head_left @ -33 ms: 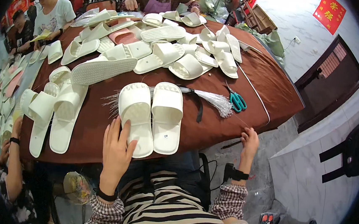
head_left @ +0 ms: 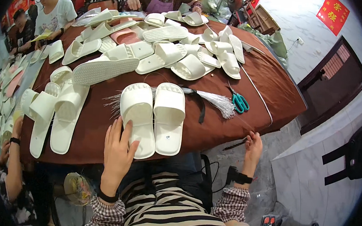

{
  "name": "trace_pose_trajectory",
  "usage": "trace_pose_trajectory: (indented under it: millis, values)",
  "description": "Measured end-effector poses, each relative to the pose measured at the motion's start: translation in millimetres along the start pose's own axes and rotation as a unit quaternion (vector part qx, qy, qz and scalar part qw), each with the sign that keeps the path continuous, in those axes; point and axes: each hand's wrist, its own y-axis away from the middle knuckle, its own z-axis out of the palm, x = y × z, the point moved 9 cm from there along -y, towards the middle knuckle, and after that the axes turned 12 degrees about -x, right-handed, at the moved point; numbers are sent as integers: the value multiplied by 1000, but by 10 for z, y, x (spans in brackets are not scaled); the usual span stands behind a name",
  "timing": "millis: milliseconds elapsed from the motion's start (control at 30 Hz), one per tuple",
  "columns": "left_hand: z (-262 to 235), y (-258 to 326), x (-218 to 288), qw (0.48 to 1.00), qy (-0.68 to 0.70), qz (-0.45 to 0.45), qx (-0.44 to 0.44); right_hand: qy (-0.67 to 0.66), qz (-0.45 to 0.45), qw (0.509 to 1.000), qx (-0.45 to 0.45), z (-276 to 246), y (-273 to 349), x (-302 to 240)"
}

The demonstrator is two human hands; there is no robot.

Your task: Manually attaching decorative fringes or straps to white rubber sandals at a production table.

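Note:
A pair of white slide slippers stands in front of me, the left slipper (head_left: 138, 109) and the right slipper (head_left: 168, 124) side by side, toes away from me. Against the outer edge of the left slipper rests my left hand (head_left: 119, 150), fingers stretched out and thumb apart. My right hand (head_left: 252, 147) is past the table's edge, its fingertips pinched on a thin clear strand (head_left: 245, 123). Closer to the slippers lies a bundle of clear strands (head_left: 216, 102), bound with a black tie (head_left: 201, 110). Scissors with teal handles (head_left: 240, 102) lie beside that bundle.
A heap of white slippers (head_left: 164, 54) covers the far part of the brown cloth-covered table (head_left: 213, 134). More white slippers (head_left: 66, 112) lie at left. A white cord (head_left: 261, 94) runs along the right. Other people sit or stand at the far side and left.
My right hand has moved slightly to the right and down. My left hand and the slipper pair stay practically where they were.

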Motion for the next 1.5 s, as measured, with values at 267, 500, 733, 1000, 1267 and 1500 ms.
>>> trace_pose_trajectory:
  millis: [267,500,733,1000,1267,1500]
  values:
    - [21,7,6,999,-26,6,19,-412,-93,890,170,-1927,144,-14]
    - [41,12,18,999,-40,13,22,-414,-278,853,156,-2360,358,-720]
    - [61,-5,13,999,-39,11,18,-264,-176,945,-74,-768,261,-753]
    - [-737,-266,677,989,-51,139,4,-152,-298,935,119,-1061,806,-1620]
    - [350,-1172,2077,856,-193,420,-232,-227,-233,946,14,-486,673,-1243]
    - [1212,-1471,2003,860,-161,455,-168,-270,-240,932,21,-569,723,-1323]
